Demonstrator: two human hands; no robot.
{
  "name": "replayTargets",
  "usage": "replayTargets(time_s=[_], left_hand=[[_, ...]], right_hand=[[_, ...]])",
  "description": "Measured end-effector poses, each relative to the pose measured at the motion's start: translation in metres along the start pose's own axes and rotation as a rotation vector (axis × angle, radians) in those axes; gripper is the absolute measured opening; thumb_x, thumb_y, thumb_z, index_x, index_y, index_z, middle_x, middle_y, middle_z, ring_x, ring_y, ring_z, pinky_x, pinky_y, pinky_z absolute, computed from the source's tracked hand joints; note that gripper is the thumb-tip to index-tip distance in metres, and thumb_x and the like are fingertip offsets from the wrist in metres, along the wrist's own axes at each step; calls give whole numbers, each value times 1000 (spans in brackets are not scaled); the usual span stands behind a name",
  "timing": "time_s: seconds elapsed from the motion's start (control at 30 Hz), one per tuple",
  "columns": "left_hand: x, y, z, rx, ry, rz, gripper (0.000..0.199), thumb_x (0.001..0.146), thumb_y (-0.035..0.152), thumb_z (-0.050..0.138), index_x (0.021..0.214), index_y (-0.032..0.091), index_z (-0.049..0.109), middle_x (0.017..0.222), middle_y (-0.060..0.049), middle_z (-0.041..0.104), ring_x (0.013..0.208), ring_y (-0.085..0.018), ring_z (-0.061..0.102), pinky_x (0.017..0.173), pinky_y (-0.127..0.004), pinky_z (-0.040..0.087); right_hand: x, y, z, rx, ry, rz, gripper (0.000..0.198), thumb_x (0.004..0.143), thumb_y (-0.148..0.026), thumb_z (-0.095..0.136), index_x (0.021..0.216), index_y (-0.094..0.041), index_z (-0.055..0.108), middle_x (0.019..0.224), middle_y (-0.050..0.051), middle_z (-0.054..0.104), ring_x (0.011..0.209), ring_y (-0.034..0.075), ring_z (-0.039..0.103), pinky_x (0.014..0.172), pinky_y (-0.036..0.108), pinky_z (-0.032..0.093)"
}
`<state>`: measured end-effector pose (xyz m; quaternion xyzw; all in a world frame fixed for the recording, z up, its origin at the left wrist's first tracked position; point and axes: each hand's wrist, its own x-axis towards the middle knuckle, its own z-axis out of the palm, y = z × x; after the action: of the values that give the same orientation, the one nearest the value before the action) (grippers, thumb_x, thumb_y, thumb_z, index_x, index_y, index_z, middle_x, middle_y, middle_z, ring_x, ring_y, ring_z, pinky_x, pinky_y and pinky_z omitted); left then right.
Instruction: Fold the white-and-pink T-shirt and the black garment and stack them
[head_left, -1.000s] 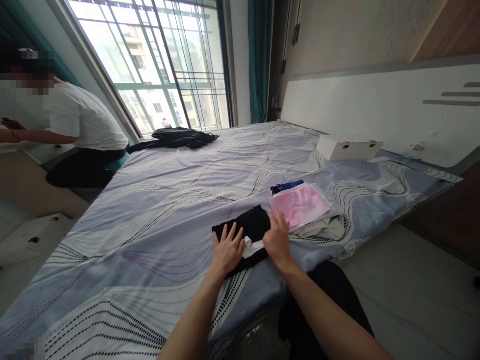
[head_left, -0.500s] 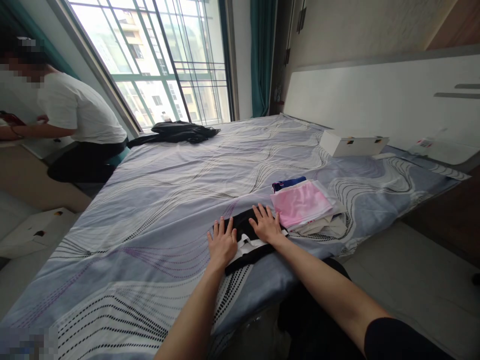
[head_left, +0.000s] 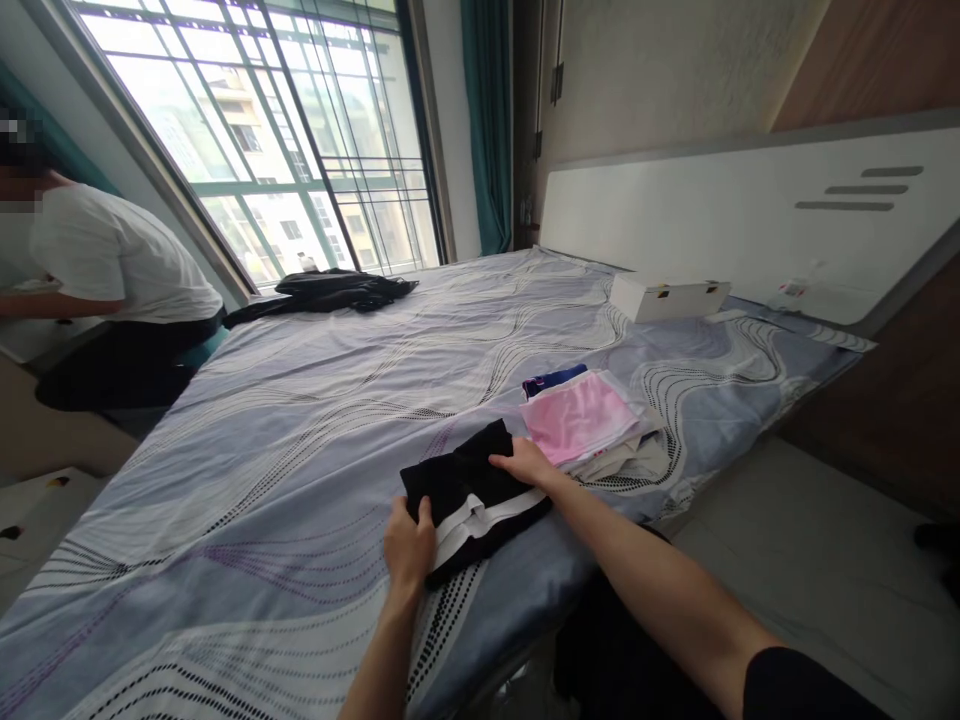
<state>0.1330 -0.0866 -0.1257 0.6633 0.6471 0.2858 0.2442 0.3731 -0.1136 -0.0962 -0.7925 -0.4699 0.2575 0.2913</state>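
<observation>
A folded black garment with a white band (head_left: 457, 475) lies near the bed's front edge. My left hand (head_left: 409, 540) grips its left side, thumb on top and the other fingers tucked out of sight. At its right side my right hand (head_left: 525, 462) is closed on the cloth, with the thumb lying over it. Just beyond my right hand rests a stack of folded clothes, with a pink piece (head_left: 577, 415) on top, a dark blue piece (head_left: 553, 381) behind it and a beige piece (head_left: 622, 458) below.
The patterned bedsheet (head_left: 300, 470) covers the bed. A white box (head_left: 670, 298) and a small bottle (head_left: 799, 288) sit near the headboard (head_left: 712, 205). Dark clothing (head_left: 330, 292) lies at the far edge by the window. A person in a white shirt (head_left: 127, 250) sits at the left.
My hands have gone from lying flat on the black garment to gripping its two sides. Its far edge now appears lifted a little. The view has turned slightly right.
</observation>
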Motion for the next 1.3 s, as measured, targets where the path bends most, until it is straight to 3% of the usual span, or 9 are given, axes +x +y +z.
replayTargets(time_s=[0.1,0.2,0.33,0.4,0.5,0.63,0.83,0.97,1.3], left_hand=[[6,17,-4,-327,-26,-47,31,88,46,55,102,19,59,83,-6,70,79,-25,69,77,-39,55],[16,57,10,-657,-96,-28,37,85,51,59,104,20,56,75,-2,69,71,-22,69,67,-34,55],[25,137,61,-641,-176,78,42,92,41,54,124,14,52,103,-14,74,95,-24,73,83,-38,58],[20,172,95,-495,-167,125,53,89,30,59,136,8,48,125,-23,67,118,-29,66,100,-45,52],[0,195,143,-290,-224,363,66,86,20,60,148,9,43,155,-24,45,148,-33,38,120,-54,32],[-21,172,181,68,-317,692,57,99,31,42,157,27,38,167,-6,29,156,-30,19,124,-63,16],[-16,147,178,205,-282,690,61,100,45,41,159,36,30,171,-2,15,157,-31,12,123,-59,24],[-13,144,173,239,-292,664,62,100,46,41,160,37,28,171,-2,13,157,-32,12,123,-62,21],[-3,107,139,343,-284,654,62,101,51,34,159,26,35,165,-11,32,155,-33,23,124,-61,17]], right_hand=[[-6,1,-23,74,42,-87,37,86,-39,74,114,-16,70,110,10,76,107,26,70,90,32,52],[1,4,-83,112,124,-138,37,87,-41,73,116,-17,70,109,8,76,104,25,70,89,31,53],[26,15,-176,-133,196,-1,47,87,-47,72,120,-14,69,116,14,74,109,28,68,93,34,51],[34,27,-195,-373,276,133,65,87,-50,72,138,-12,59,136,21,63,127,35,58,104,44,46],[38,56,-174,-660,304,109,78,94,-56,59,160,-25,30,167,17,23,153,40,21,117,65,21],[37,96,-121,-761,182,-12,64,101,-64,33,160,-44,21,172,1,-2,156,39,-3,114,76,5],[38,92,-107,-739,237,32,62,100,-60,34,160,-43,25,172,0,2,155,44,0,111,81,3],[27,85,-96,-763,258,-103,59,102,-57,31,159,-41,28,172,0,9,156,39,1,114,76,-3],[15,82,-93,-699,354,71,58,102,-39,38,159,-33,32,171,4,15,156,34,9,116,75,1]])
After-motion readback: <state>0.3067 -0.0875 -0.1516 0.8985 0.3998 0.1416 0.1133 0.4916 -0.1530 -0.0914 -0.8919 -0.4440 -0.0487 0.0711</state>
